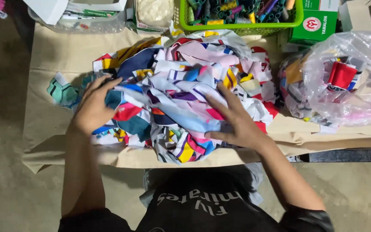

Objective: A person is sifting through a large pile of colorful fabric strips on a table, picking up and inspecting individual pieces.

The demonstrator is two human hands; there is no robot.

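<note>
Right now both hands are pressing flat, fingers spread, on the heap of fabric scraps point(185, 90) at the counter's point(44, 124) middle: left hand point(93, 105) on its left edge, right hand point(232, 120) on its near side (gripping nothing). Its bulk is lying just beyond them, stretching far and right toward the plastic bag point(348, 77).

Counts, placed from the scrap pile point(185, 94): 1 pile of printed fabric scraps, pieces too tangled to count. 2 hands on it: left hand point(93, 107), right hand point(232, 120). 1 clear plastic bag point(357, 73) of scraps right of pile. 1 green basket point(241, 28) of thread spools behind it, spools too many to count. 1 green box point(314, 23) behind-right. 1 clear tub point(82, 25) behind-left
</note>
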